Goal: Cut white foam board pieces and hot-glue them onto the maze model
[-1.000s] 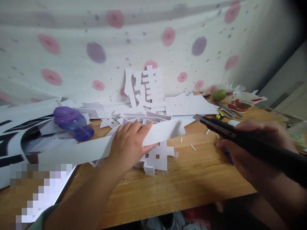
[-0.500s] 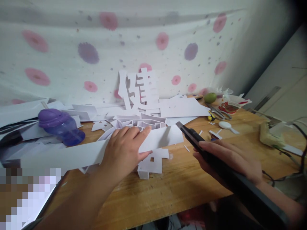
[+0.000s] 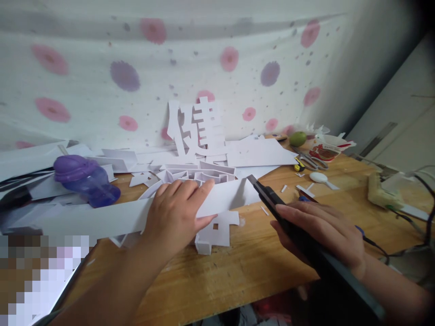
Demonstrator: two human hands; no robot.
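Observation:
My left hand [image 3: 175,210] holds a long white strip [image 3: 224,197] across the table, its fingers over the upper edge and its thumb lower down. In my right hand [image 3: 326,231] is a long black tool [image 3: 278,203] with a flat grey metal tip; its exact kind is unclear. The tip overlaps the strip's right end, while the tool's rear part runs to the lower right. Behind the strip lies a white walled letter frame [image 3: 200,172]. A white cut-out piece [image 3: 220,231] with a small square hole rests in front of it.
A white cut-out character [image 3: 204,127] leans against the patterned curtain. To the left stands a purple bottle [image 3: 90,179]. Scissors [image 3: 311,160], a white spoon [image 3: 321,178], a green fruit [image 3: 297,138] and a power strip [image 3: 382,192] with cables lie to the right.
My right hand and the black tool have shifted slightly left, and the metal tip sits a little further over the strip's end. My left hand has stayed in place.

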